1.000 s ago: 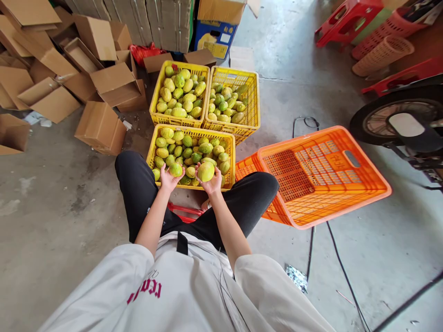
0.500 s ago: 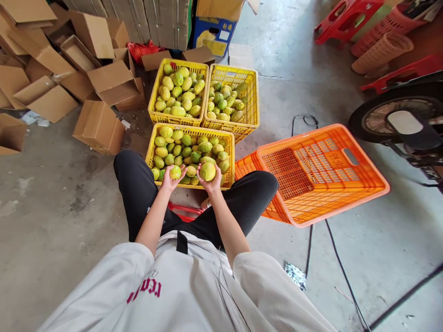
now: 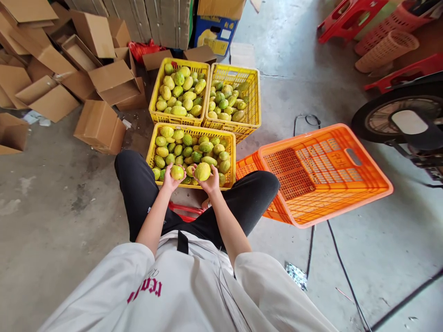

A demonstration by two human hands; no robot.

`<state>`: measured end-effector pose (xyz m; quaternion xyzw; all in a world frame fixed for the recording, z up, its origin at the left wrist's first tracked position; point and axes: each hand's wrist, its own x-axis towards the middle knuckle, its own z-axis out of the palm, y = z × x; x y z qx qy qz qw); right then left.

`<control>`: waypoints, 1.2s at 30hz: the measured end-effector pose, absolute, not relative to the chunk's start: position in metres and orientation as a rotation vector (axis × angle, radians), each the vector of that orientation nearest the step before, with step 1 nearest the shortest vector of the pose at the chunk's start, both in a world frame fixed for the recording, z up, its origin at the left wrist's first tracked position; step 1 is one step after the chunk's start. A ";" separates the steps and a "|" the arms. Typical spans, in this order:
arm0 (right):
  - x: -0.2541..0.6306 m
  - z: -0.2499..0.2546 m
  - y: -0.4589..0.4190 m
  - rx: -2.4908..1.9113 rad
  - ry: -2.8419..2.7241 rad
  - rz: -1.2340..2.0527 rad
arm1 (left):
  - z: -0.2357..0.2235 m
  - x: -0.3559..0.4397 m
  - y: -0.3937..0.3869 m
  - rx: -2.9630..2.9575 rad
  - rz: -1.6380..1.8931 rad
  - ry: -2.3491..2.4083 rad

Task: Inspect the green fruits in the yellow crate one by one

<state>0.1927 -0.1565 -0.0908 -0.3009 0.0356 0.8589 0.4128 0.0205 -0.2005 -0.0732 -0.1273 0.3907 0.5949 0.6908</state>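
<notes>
My left hand (image 3: 170,181) is closed around a small yellow-green fruit (image 3: 177,173), palm up, over the near edge of a yellow crate (image 3: 191,128). Beside it, my right hand (image 3: 212,183) holds a larger, yellower oval fruit (image 3: 202,171) with its fingers curled about the side. The two fruits are close together but apart. Below and beyond my hands, the crate is filled with several oval fruits, green to yellow, some smooth and some mottled. Their exact kind I cannot tell.
Two more yellow crates of fruit (image 3: 178,94) (image 3: 231,103) stand behind. An orange crate (image 3: 367,196) lies tilted at my right, with black cables (image 3: 342,258) near it. Cardboard boxes (image 3: 98,127) crowd the left. A motorbike wheel (image 3: 380,115) and red stools (image 3: 349,20) are at right.
The fruit in my right hand has shifted left, nearer the other fruit, and its fingers have opened around it more. My left hand has barely moved, its fruit turned slightly.
</notes>
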 end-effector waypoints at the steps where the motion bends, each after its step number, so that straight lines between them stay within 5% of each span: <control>1: 0.192 -0.090 -0.157 -0.714 0.082 2.170 | -0.072 0.021 -0.201 -0.295 1.353 0.826; 36: 0.189 -0.105 -0.154 -0.870 0.049 2.051 | -0.085 0.024 -0.197 -0.218 1.280 1.020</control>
